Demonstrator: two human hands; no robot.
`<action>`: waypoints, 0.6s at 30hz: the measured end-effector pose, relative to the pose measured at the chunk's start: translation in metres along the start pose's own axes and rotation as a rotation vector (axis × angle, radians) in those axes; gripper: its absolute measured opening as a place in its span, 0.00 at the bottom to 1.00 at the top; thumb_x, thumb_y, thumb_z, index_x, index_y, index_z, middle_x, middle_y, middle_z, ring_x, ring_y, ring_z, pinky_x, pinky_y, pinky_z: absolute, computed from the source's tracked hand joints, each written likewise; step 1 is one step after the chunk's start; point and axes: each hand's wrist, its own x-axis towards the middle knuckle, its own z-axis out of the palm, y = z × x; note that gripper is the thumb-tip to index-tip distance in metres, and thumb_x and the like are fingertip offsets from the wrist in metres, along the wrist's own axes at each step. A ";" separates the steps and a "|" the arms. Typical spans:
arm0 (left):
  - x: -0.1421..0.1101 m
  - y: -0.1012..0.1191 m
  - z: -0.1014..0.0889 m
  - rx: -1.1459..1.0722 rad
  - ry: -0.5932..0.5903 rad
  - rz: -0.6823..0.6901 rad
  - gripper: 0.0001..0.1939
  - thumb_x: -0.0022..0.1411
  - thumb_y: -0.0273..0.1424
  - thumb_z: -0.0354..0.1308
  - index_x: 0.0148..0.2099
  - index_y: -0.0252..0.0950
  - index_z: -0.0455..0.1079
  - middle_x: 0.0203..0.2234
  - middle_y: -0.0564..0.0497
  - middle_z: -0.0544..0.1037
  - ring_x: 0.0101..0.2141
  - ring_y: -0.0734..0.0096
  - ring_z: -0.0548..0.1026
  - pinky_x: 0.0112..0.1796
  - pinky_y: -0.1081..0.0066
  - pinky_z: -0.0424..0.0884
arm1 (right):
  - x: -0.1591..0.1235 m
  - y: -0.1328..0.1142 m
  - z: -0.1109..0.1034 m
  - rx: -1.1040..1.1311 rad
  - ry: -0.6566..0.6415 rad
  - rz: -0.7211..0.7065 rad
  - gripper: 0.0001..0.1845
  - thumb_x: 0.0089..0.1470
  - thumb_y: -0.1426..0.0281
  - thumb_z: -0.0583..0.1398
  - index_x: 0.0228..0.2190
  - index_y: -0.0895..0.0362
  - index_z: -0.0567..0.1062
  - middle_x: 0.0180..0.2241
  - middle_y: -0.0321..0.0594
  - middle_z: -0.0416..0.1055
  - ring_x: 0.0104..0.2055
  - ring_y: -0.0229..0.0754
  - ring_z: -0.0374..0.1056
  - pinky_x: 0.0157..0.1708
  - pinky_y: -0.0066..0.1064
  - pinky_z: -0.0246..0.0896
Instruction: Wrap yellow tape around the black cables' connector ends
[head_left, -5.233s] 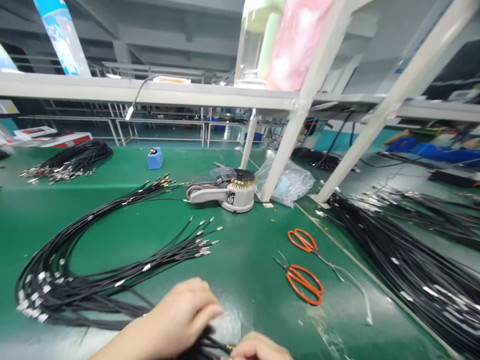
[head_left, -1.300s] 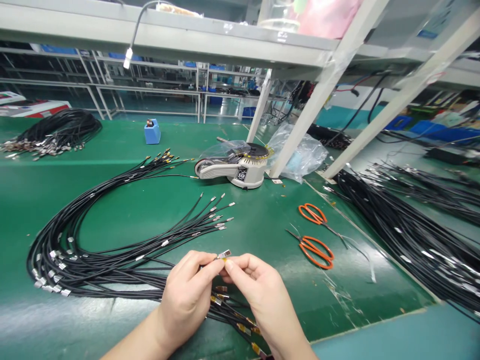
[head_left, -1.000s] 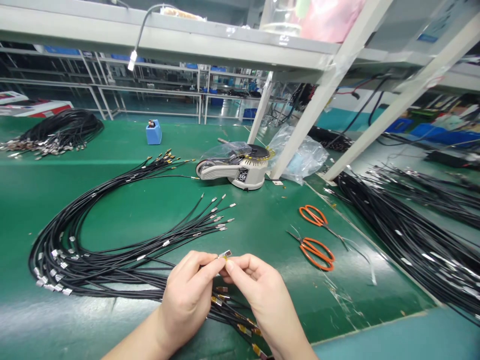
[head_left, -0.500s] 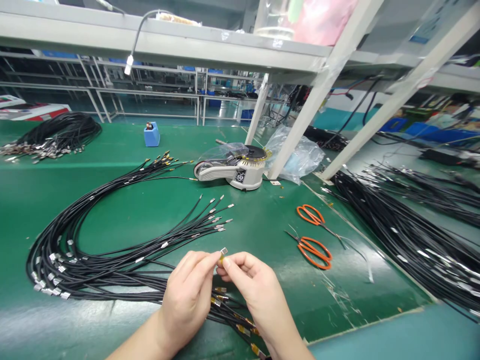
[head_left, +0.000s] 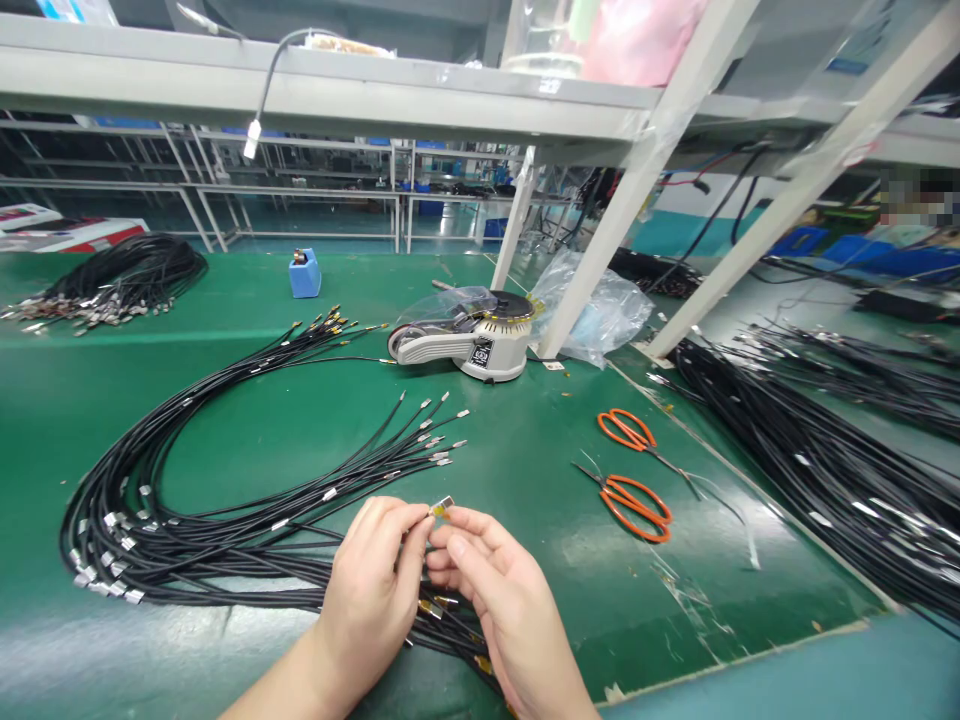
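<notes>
My left hand pinches the end of a black cable between thumb and fingertips. A small metal connector sticks out beyond them, with a piece of yellow tape against it. From the other side my right hand has its fingers curled in, the index fingertip on the tape. Its thumb rests close to the other fingers, and the exact grip is partly hidden. Beneath both hands lies a bundle of black cables, several of whose ends carry yellow tape.
Behind the hands stands a grey tape dispenser. Two orange-handled scissors lie to the right. A blue block-shaped holder sits farther back. More black cables lie at right, and another pile at back left. White posts rise from the table.
My right thumb has drawn back from the connector, and the index finger now touches the tape. More yellow tape shows on the connector, which is tilted slightly differently.
</notes>
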 end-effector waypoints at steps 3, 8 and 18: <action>-0.001 0.000 0.001 0.006 0.010 -0.005 0.07 0.63 0.23 0.51 0.42 0.36 0.68 0.30 0.50 0.74 0.31 0.71 0.72 0.33 0.70 0.70 | -0.003 0.002 -0.002 0.062 0.014 0.011 0.23 0.46 0.62 0.67 0.42 0.59 0.71 0.29 0.39 0.76 0.30 0.39 0.71 0.34 0.32 0.67; -0.001 0.000 0.001 0.006 0.010 0.012 0.07 0.63 0.23 0.52 0.42 0.36 0.69 0.30 0.50 0.74 0.32 0.71 0.72 0.33 0.71 0.71 | 0.002 0.001 0.000 -0.089 0.095 -0.067 0.21 0.43 0.58 0.67 0.36 0.58 0.73 0.29 0.37 0.75 0.29 0.39 0.70 0.30 0.30 0.67; 0.001 0.000 0.000 -0.060 0.011 -0.048 0.06 0.62 0.23 0.52 0.41 0.35 0.68 0.30 0.50 0.72 0.31 0.73 0.72 0.31 0.73 0.70 | 0.008 0.010 0.003 -0.161 0.072 -0.160 0.13 0.46 0.61 0.66 0.27 0.58 0.75 0.25 0.35 0.74 0.29 0.38 0.69 0.33 0.28 0.65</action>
